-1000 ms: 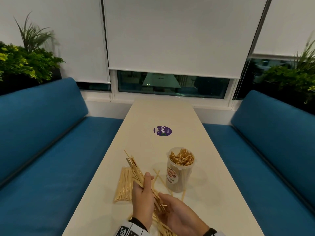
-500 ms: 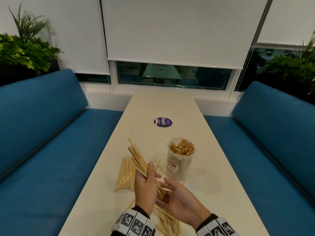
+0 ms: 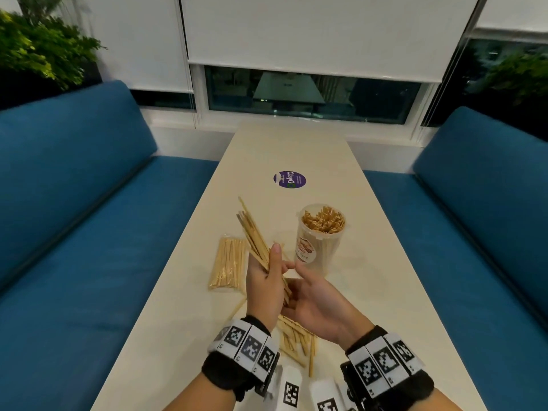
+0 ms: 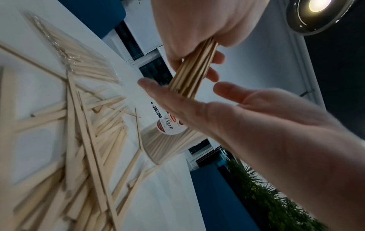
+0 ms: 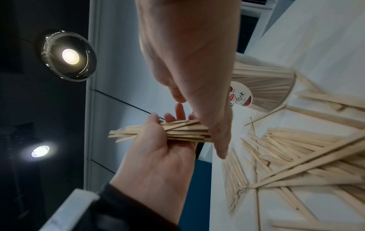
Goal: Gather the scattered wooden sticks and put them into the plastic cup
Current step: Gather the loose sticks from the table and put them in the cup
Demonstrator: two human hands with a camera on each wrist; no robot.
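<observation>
My left hand (image 3: 264, 289) grips a bundle of wooden sticks (image 3: 252, 232) above the table, tips pointing up and to the left. My right hand (image 3: 314, 301) is open, its flat palm against the bundle's lower ends. The right wrist view shows the left hand (image 5: 158, 156) wrapped round the bundle (image 5: 177, 131) and the flat right hand (image 5: 197, 78) across it. The plastic cup (image 3: 318, 250) stands upright just right of the hands, packed with sticks. Scattered sticks (image 3: 293, 339) lie on the table below my wrists, also seen as a loose heap (image 4: 88, 156).
A clear-wrapped packet of sticks (image 3: 228, 262) lies left of the hands. The long pale table (image 3: 296, 149) carries a purple round sticker (image 3: 289, 179) farther back. Blue benches (image 3: 89, 232) flank both sides.
Both hands have risen from the pile. The left hand has lifted the bundle, and the right hand has opened with its palm against the bundle's lower ends.
</observation>
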